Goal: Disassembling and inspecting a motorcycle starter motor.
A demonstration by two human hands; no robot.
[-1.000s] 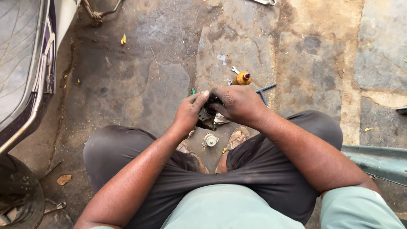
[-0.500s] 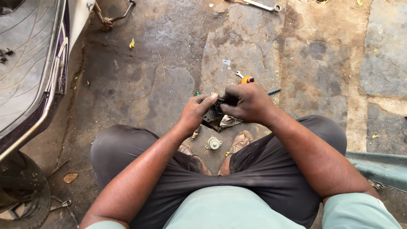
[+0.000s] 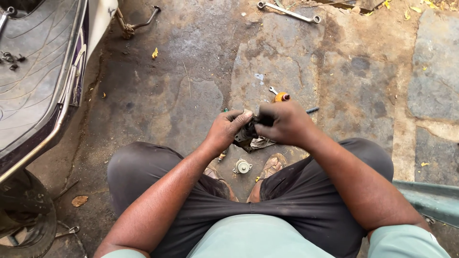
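My left hand (image 3: 228,128) and right hand (image 3: 283,123) are both curled tight around a small dark metal part (image 3: 248,130), fingers pinching it between them just above a grimy rag (image 3: 260,142). At six o'clock from it a round silver cap (image 3: 242,166) lies on the stone floor (image 3: 181,95) between my sandalled feet. At twelve o'clock an orange-handled screwdriver (image 3: 281,97) pokes out past my knuckles, a long spanner (image 3: 288,11) lies farther off, and a scooter footboard (image 3: 33,81) sits at nine o'clock.
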